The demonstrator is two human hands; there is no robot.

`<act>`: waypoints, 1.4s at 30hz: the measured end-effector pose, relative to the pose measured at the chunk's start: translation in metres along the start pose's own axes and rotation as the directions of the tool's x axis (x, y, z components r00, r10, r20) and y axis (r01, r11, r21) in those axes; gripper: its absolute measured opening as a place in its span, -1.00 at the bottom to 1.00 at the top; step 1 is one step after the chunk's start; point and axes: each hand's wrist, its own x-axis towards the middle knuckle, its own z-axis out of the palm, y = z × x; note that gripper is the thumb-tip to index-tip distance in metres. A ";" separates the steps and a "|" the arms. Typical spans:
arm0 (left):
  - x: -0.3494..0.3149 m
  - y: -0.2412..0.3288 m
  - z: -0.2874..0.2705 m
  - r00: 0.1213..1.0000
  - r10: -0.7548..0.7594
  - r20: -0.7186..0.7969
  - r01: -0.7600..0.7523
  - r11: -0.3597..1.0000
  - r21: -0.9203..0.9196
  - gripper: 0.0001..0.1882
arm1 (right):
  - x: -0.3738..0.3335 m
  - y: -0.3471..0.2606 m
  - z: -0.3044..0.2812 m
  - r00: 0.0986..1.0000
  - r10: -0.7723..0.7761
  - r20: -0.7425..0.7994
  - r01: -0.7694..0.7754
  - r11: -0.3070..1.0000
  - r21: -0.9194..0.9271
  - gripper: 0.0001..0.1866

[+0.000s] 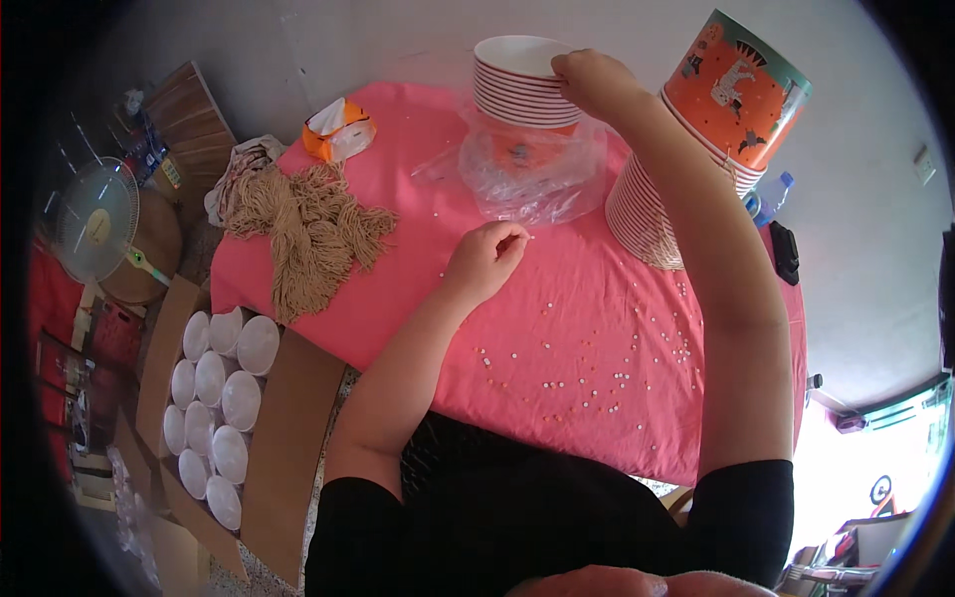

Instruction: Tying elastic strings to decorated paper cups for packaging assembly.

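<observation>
My right hand reaches to the back of the table and pinches the rim of the top bucket in a stack of nested white paper buckets. The lower part of that stack sits in a clear plastic bag, where an orange printed side shows through. Nearer to me, my left hand hovers over the cloth just in front of the bag. Its fingers are curled together in a pinch. A tiny white speck shows at the fingertips, too small to name.
Pink cloth with scattered small beads. Right: nested buckets topped by an orange-green bucket, a bottle, a black object. Left: tan cords, an orange tissue pack, a carton of plastic cups, a fan.
</observation>
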 end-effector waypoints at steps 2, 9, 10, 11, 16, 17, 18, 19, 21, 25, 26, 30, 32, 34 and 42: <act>0.000 -0.002 -0.001 1.000 0.004 -0.007 -0.004 1.000 -0.001 -0.89 | 0.007 -0.002 0.004 1.000 0.015 -0.002 -0.015 0.999 -0.047 -0.87; 0.000 -0.007 -0.003 1.000 -0.005 -0.026 0.004 1.000 -0.026 -0.90 | 0.028 -0.011 0.003 1.000 -0.019 0.019 0.021 0.996 -0.088 -0.84; 0.000 -0.007 -0.003 1.000 -0.003 -0.030 0.002 1.000 -0.017 -0.90 | 0.030 -0.012 0.000 0.999 -0.015 0.034 0.019 0.993 -0.118 -0.84; -0.001 -0.007 -0.004 0.999 0.000 -0.033 0.000 1.000 -0.008 -0.91 | 0.030 -0.012 0.000 0.999 -0.019 0.033 0.023 0.993 -0.117 -0.84; 0.001 -0.003 -0.004 1.000 0.027 -0.014 -0.027 1.000 -0.010 -0.91 | 0.030 0.006 0.003 0.982 -0.043 -0.186 0.033 0.998 -0.053 -0.83; 0.002 -0.003 -0.004 0.999 0.039 -0.013 -0.039 0.999 -0.012 -0.91 | 0.030 0.010 0.002 0.982 -0.042 -0.186 0.033 0.998 -0.053 -0.83; 0.002 -0.002 -0.004 0.999 0.038 -0.012 -0.039 0.999 -0.013 -0.91 | 0.029 0.014 0.000 0.971 -0.046 -0.236 0.041 0.999 -0.025 -0.84; 0.002 -0.002 -0.004 1.000 0.030 -0.009 -0.030 0.999 -0.010 -0.91 | 0.028 0.017 -0.001 0.957 -0.047 -0.287 0.050 0.999 0.001 -0.85; 0.003 -0.001 -0.003 1.000 0.024 -0.003 -0.024 1.000 -0.008 -0.91 | 0.027 0.023 -0.011 0.949 -0.035 -0.314 0.048 0.998 0.032 -0.85; 0.004 -0.004 -0.002 0.998 -0.016 -0.053 0.016 1.000 0.007 -0.90 | 0.013 0.011 -0.050 0.905 0.044 -0.422 0.014 0.991 0.134 -0.85; 0.002 -0.007 -0.006 0.992 -0.049 -0.113 0.050 0.999 0.012 -0.89 | 0.007 -0.004 -0.064 0.893 0.119 -0.434 0.001 0.964 0.266 -0.80; 0.011 -0.031 -0.017 0.930 -0.235 -0.282 0.069 0.866 -0.496 -0.80 | -0.051 -0.029 -0.084 0.772 -0.171 -0.612 0.279 0.957 0.084 -0.92; 0.014 -0.015 -0.030 0.902 -0.365 -0.230 0.201 0.828 -0.524 -0.69 | -0.082 -0.042 -0.082 0.755 -0.224 -0.616 0.343 0.936 0.079 -0.85; 0.016 -0.012 -0.038 0.826 -0.532 -0.188 0.170 0.553 -0.816 -0.59 | -0.108 -0.056 -0.082 0.739 -0.240 -0.630 0.391 0.914 0.111 -0.81; 0.023 -0.064 -0.053 0.978 -0.187 -0.090 0.036 0.580 -0.813 -0.25 | -0.160 -0.073 -0.070 0.801 -0.185 -0.570 0.477 0.773 0.419 -0.72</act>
